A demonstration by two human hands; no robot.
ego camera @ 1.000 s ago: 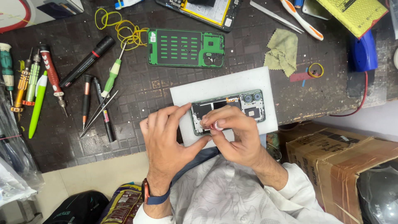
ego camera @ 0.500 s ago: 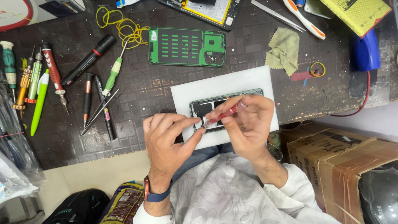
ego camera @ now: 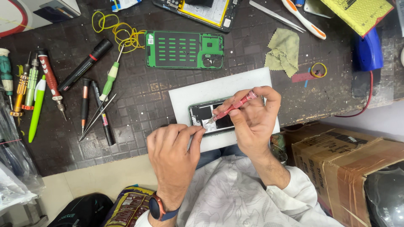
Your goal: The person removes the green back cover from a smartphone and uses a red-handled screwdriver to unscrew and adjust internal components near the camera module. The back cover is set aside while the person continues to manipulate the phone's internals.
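Shifted right hand (ego camera: 252, 120) angles red screwdriver (ego camera: 233, 107), seemingly touching opened phone (ego camera: 206, 115).

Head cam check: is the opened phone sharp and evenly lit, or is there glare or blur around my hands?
Head view: light is even and soft, no harsh glare; the opened phone and red tool look sharp; right hand covers the phone's right end; frame edges bend slightly.
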